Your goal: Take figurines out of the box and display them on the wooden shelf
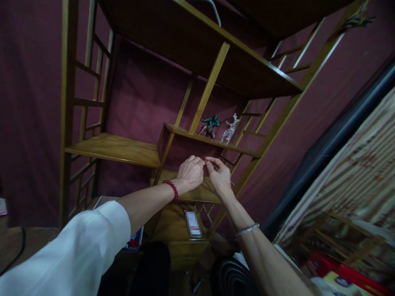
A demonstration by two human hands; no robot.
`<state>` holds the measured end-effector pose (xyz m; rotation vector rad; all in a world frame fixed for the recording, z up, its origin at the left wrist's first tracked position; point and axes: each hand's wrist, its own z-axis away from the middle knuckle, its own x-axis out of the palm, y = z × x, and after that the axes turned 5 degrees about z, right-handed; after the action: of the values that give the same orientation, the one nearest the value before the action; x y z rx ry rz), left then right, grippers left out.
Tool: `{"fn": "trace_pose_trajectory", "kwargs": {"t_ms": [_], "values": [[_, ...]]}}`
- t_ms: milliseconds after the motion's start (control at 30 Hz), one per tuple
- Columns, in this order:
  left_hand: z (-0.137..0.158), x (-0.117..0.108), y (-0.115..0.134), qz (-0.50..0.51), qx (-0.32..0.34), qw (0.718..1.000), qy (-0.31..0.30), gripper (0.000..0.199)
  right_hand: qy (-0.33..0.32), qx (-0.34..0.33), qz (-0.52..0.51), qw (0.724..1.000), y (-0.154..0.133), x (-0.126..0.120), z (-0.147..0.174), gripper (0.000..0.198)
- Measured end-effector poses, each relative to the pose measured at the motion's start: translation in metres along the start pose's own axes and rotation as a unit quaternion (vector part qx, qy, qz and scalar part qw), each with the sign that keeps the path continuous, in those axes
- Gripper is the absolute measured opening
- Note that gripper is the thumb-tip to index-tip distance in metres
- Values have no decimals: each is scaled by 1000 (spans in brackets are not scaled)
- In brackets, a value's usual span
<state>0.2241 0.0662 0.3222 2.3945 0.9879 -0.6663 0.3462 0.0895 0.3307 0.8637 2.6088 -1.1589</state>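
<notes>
My left hand (191, 171) is closed, its back toward me, in front of the lower right bay of the wooden display shelf (182, 130). Right beside it, my right hand (219, 174) pinches with thumb and forefinger close to the left hand's fingertips. Whatever lies between the fingers is too small or hidden to make out. Just above the hands, a green and dark figurine (210, 126) and a clear deer figurine (230, 129) stand on the small raised shelf. A red bead bracelet (172, 190) circles my left wrist, a silver bracelet (248, 229) my right forearm.
A phone-like item with a blurred face (194, 224) rests on the lowest wooden surface. A box (138, 238) with colourful contents is partly behind my left arm. Lattice side panels and uprights frame the bays. A red item (345, 273) lies at lower right.
</notes>
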Motion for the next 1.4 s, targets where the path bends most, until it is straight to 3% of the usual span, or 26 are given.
{"fn": "trace_pose_trajectory", "kwargs": {"t_ms": [333, 600, 833, 1400], "values": [[57, 1, -21, 36, -38, 998, -42, 26, -55, 1, -25, 998, 11, 33, 56, 25], [108, 1, -42, 33, -65, 995, -70, 25, -112, 41, -65, 991, 14, 64, 102, 22], [149, 8, -66, 44, -116, 987, -101, 24, -141, 45, -44, 988, 18, 95, 136, 22], [256, 19, -121, 16, -265, 932, -247, 30, -307, 111, 7, 945, 54, 192, 227, 27]]}}
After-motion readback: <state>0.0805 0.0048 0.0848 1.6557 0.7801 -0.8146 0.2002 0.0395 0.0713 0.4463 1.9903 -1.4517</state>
